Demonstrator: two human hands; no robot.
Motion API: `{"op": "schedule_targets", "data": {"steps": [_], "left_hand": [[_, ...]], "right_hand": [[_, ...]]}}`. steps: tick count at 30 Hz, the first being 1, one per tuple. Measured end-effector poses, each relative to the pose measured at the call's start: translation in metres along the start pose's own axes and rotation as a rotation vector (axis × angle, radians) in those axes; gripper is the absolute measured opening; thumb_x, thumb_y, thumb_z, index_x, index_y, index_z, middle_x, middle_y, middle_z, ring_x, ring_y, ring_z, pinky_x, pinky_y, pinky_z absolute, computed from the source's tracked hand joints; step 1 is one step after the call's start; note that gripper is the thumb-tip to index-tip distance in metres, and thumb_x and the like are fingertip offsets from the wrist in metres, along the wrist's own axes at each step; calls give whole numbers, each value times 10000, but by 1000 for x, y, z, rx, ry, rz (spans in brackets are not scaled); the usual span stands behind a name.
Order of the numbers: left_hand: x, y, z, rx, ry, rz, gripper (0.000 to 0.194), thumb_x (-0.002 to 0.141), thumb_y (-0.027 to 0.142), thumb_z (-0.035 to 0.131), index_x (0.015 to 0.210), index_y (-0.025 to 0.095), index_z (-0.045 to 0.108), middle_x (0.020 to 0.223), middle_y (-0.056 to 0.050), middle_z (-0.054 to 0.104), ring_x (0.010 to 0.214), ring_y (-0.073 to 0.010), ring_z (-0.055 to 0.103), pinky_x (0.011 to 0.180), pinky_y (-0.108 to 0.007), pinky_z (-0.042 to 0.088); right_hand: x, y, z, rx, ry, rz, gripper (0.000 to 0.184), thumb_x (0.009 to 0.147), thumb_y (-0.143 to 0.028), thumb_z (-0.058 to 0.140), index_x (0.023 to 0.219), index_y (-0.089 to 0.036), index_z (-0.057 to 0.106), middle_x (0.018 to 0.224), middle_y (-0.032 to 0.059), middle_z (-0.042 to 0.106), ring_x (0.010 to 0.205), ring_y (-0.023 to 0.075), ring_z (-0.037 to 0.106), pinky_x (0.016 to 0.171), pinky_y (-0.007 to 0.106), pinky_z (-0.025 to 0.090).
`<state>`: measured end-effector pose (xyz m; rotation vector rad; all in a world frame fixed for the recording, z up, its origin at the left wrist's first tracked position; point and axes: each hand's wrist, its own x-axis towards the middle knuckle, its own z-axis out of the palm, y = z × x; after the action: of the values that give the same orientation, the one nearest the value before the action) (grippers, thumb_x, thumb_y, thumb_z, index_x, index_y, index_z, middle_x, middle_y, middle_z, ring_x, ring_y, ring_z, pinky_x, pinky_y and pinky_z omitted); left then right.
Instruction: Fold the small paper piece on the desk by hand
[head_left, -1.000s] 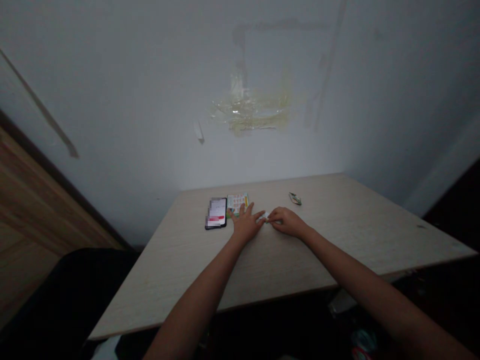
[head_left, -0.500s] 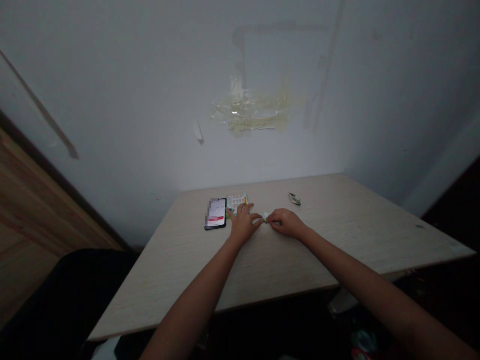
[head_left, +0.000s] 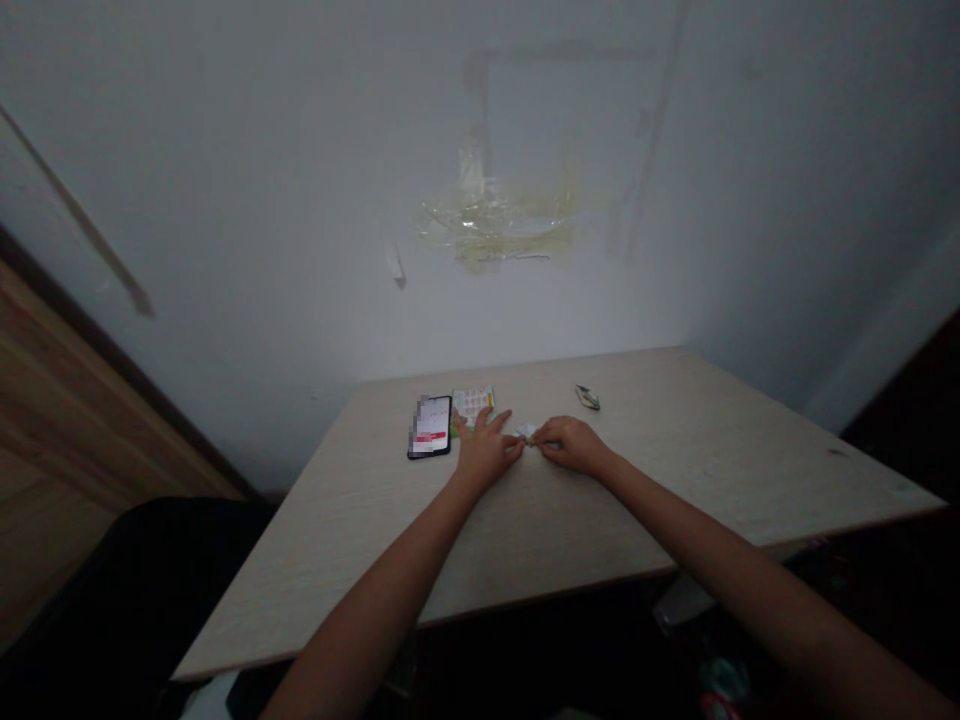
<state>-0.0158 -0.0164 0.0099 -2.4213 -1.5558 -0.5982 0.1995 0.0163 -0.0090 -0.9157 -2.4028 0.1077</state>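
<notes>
A small white-and-green piece, looking like folded paper (head_left: 526,431), is low over the table between my two hands. My right hand (head_left: 571,443) pinches its right side with thumb and fingertips. At its left edge, the thumb and index finger of my left hand (head_left: 482,452) are pressed together on it, while the other fingers spread out towards the back. Those fingers partly cover a printed sheet or booklet (head_left: 472,402) with rows of small pictures. Fine details of the small piece are blurred and partly hidden by fingertips.
A phone (head_left: 431,427) with a lit screen lies left of the printed sheet. Behind my right hand is a small dark-and-white folded item (head_left: 587,397). The pale wooden table (head_left: 600,530) meets a wall (head_left: 300,250) with old tape (head_left: 517,235).
My left thumb and index finger have closed together at the small piece. The piece has turned slightly and shows more white. Its right side stays pinched in my right hand.
</notes>
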Motion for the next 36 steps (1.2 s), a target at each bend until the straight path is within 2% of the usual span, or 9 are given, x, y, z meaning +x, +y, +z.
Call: {"op": "schedule_targets", "data": {"steps": [6, 15, 23, 29, 36], "left_hand": [[0, 2, 0, 17, -11, -48, 297, 944, 495, 482, 957, 436, 773, 1407, 24, 585, 1378, -365, 376, 1046, -809, -95], [0, -3, 5, 46, 38, -126, 284, 930, 483, 502, 958, 415, 776, 1358, 17, 627, 1365, -368, 387, 1052, -791, -119], [-2, -4, 1, 49, 85, -20, 232, 911, 457, 557, 969, 397, 774, 1364, 5, 618, 1365, -362, 387, 1053, -789, -138], [-3, -5, 4, -2, 87, 86, 192, 896, 422, 601, 1015, 441, 750, 1345, 26, 627, 1343, -335, 427, 1068, -790, -116], [-1, -2, 0, 29, 63, 30, 262, 941, 457, 518, 949, 410, 775, 1323, 11, 643, 1352, -335, 415, 1085, -779, -85]], "right_hand": [[1, 0, 0, 5, 1, 11, 230, 825, -192, 618, 991, -236, 771, 1001, 44, 765, 944, 195, 689, 909, 323, 495], [0, 2, 1, -7, -6, 39, 232, 817, -194, 619, 982, -239, 775, 994, 46, 766, 945, 195, 690, 912, 320, 492], [0, -1, 0, -27, -19, 41, 226, 832, -210, 606, 983, -233, 773, 994, 56, 762, 943, 200, 686, 894, 324, 489], [0, -1, -1, -16, -22, 42, 229, 832, -213, 612, 996, -243, 770, 998, 44, 762, 945, 197, 682, 899, 320, 487], [0, -4, -2, -25, -20, 44, 220, 832, -205, 608, 979, -229, 770, 995, 50, 760, 943, 200, 680, 896, 317, 485]]}}
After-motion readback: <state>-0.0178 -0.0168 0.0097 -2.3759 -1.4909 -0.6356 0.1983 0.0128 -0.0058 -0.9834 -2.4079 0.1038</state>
